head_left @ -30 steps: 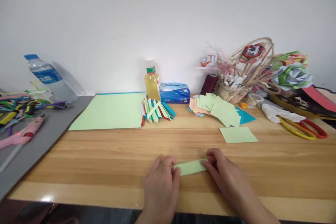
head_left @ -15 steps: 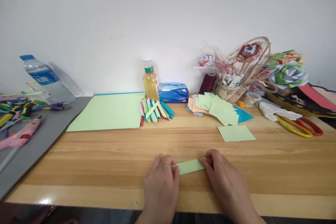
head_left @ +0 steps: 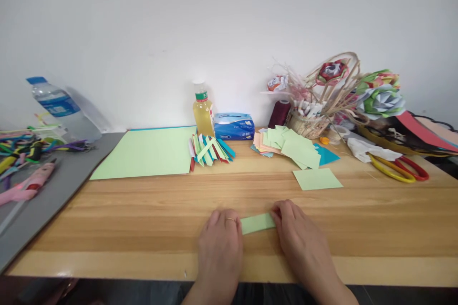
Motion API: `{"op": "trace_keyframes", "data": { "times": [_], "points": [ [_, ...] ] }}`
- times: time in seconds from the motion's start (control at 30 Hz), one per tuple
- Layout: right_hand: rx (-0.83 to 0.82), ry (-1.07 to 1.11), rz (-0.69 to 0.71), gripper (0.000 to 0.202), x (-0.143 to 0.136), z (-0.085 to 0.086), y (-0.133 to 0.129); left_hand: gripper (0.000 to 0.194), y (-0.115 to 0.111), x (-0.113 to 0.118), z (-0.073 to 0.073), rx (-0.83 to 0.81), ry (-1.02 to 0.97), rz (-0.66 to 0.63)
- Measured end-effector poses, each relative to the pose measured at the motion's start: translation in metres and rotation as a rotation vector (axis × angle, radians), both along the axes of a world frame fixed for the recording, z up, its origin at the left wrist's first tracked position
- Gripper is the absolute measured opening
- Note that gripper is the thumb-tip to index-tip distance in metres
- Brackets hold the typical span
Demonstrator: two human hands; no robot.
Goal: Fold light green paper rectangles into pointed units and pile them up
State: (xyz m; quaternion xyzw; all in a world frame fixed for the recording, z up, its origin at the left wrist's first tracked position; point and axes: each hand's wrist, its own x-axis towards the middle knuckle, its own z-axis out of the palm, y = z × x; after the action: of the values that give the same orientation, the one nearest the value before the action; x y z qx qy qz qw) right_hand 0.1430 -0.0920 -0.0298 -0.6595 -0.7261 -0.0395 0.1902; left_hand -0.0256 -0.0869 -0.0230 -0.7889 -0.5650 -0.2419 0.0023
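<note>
Between my two hands, low over the front of the wooden table, lies a narrow folded strip of light green paper [head_left: 258,223]. My left hand [head_left: 221,243], with a ring on one finger, is closed on the strip's left end. The right end is pinched by the fingers of my right hand [head_left: 299,238]. Both fingertips partly hide the strip's ends. Beyond my right hand, a flat light green paper rectangle [head_left: 317,179] lies by itself on the table.
Behind are a large green sheet [head_left: 145,152], folded paper strips [head_left: 212,149], a yellow drink bottle [head_left: 203,112], a tissue pack [head_left: 234,126] and loose paper pieces [head_left: 300,147]. Scissors [head_left: 399,167] and paper flowers [head_left: 381,100] stand right; a pink glue gun [head_left: 30,185] and water bottle [head_left: 64,107] left.
My hands keep hold of the strip's ends. The right hand's fingers have shifted slightly left and up, so a little less of the strip shows. The view has turned slightly.
</note>
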Motion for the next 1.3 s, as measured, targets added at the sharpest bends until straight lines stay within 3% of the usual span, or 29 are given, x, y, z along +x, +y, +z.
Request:
{"op": "trace_keyframes", "data": {
  "times": [0.17,0.3,0.37,0.5,0.63,0.77,0.87,1.0,1.13,1.2,1.3],
  "points": [
    [0.047,-0.055,-0.019,0.016,0.005,-0.003,0.0,0.017,-0.001,0.0,-0.003,-0.016,0.057,0.013],
    [0.209,-0.128,-0.042,0.022,0.001,0.003,-0.005,0.017,0.0,0.0,-0.006,-0.022,0.073,0.022],
    [0.303,-0.167,0.058,0.029,-0.009,0.007,-0.012,0.015,0.001,-0.001,-0.008,-0.037,0.082,0.016],
    [0.235,-0.241,0.517,0.049,-0.03,0.006,-0.023,0.016,0.001,-0.003,-0.013,-0.081,0.051,0.028],
    [0.08,-0.218,0.627,0.093,-0.022,0.001,-0.023,0.015,-0.001,-0.004,-0.014,-0.073,0.041,-0.017],
    [-0.045,-0.217,0.723,0.102,0.002,0.002,-0.019,0.015,0.001,-0.004,-0.013,-0.042,0.095,-0.015],
    [-0.121,-0.183,0.754,0.105,0.018,0.005,-0.02,0.015,0.005,-0.01,-0.006,-0.123,0.067,-0.059],
    [-0.252,-0.148,0.77,0.102,0.028,0.011,-0.016,0.017,0.01,-0.03,0.016,-0.266,-0.053,-0.19],
    [-0.38,-0.131,0.677,0.097,0.03,0.019,0.017,0.029,0.023,-0.043,0.04,-0.164,0.055,-0.357],
    [-0.408,-0.126,0.599,0.094,0.029,0.021,0.04,0.034,0.036,-0.039,0.047,-0.16,0.178,-0.443],
    [-0.376,-0.094,0.591,0.088,0.028,0.022,0.066,0.047,0.061,-0.017,0.047,-0.247,0.264,-0.551]
  ]
}}
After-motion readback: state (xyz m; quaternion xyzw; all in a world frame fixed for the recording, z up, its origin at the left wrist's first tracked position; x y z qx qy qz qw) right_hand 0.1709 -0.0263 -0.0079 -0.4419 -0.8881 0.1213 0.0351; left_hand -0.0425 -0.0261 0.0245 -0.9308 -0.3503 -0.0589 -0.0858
